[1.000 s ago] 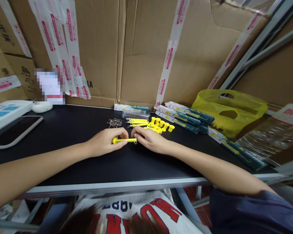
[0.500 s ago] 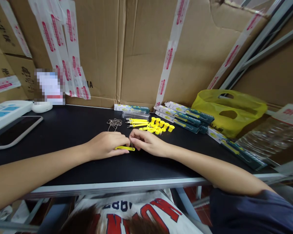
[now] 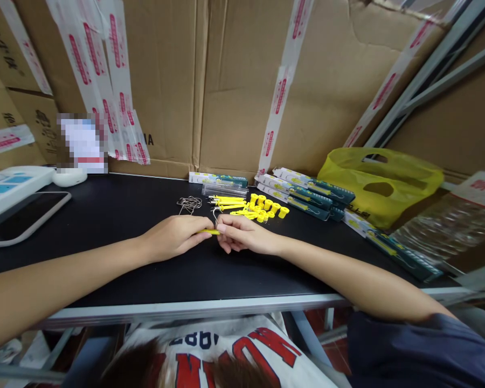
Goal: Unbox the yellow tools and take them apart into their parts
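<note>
Near the middle of the black table, my left hand is closed on a thin yellow plastic piece. My right hand pinches a small metal hook whose curved end points up, right at the tip of the yellow piece. The fingertips of both hands nearly meet. Just behind lie a tangle of metal hooks, several yellow rods with metal tips, yellow caps and clear tubes.
Green and white boxes are stacked behind on the right, beside a yellow plastic bag and a large clear bottle. At the left are a phone and a white device with blue keys. Cardboard stands behind.
Both hands have risen slightly in the picture. The yellow piece is now more hidden by my left fingers, and the hook's curve stands up above the fingertips.
</note>
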{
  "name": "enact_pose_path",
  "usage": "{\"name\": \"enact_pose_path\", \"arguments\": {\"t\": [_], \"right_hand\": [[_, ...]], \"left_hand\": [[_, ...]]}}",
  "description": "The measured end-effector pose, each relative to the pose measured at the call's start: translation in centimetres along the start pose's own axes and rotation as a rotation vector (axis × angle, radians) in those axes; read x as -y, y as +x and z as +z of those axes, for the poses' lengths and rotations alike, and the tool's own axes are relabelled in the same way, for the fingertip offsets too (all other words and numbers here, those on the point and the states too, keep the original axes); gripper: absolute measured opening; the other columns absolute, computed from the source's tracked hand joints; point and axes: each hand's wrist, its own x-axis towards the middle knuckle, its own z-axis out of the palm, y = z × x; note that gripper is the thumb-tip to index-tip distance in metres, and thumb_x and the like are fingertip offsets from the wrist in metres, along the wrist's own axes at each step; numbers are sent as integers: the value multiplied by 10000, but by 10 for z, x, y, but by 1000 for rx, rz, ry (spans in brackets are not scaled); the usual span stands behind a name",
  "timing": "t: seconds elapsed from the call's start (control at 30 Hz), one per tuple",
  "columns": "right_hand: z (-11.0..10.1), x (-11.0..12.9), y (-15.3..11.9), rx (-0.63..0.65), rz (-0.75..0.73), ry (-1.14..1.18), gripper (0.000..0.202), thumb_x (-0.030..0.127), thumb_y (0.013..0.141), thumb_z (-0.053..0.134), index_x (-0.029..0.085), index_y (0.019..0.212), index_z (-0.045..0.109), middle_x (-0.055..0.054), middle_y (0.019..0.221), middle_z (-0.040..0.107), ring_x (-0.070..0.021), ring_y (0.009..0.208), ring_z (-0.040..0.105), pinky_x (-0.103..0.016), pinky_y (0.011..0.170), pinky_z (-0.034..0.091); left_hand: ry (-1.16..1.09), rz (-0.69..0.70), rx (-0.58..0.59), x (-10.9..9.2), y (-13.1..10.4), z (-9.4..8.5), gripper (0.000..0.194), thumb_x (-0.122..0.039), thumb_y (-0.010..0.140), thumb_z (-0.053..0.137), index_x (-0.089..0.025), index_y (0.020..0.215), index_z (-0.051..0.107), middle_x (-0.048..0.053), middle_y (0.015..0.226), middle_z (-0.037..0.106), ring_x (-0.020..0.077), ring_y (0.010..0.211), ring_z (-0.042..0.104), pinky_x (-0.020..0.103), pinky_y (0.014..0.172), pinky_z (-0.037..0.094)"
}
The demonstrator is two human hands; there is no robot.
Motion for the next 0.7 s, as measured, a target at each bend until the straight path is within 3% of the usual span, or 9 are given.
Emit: {"name": "enact_pose_path", "arguments": {"t": [0.2, 0.33, 0.47, 0.7], "right_hand": [[1, 0, -1, 20, -4, 8, 331, 455, 929, 454, 150, 808, 503, 41, 583, 543, -41, 453, 409, -164, 443, 324], [3, 1, -1, 31, 5, 6, 339, 466, 905, 497, 144, 802, 519, 45, 574, 540, -40, 453, 413, -168, 452, 333], [5, 2, -2, 83, 32, 27, 336, 448, 904, 507, 135, 782, 527, 41, 566, 540, -38, 447, 394, -172, 443, 312], [6, -2, -1, 118, 44, 71, 334, 441, 906, 502, 146, 751, 493, 43, 562, 542, -37, 446, 390, -170, 439, 311]], "left_hand": [[-9, -76, -1, -2, -2, -1, 303, -324, 994, 281, -188, 1002, 553, 13, 878, 641, 143, 791, 624, 229, 696, 429], [16, -151, -52, -3, -5, -1, 331, -372, 977, 320, -176, 1213, 445, -5, 812, 618, 144, 701, 624, 220, 616, 421], [84, -111, -16, -4, -5, -1, 482, -417, 967, 346, -197, 1394, 310, -46, 685, 576, 131, 588, 595, 199, 548, 388], [176, -89, 33, -5, -4, 0, 459, -380, 963, 331, -175, 1374, 338, -10, 760, 665, 150, 622, 639, 208, 544, 401]]}}
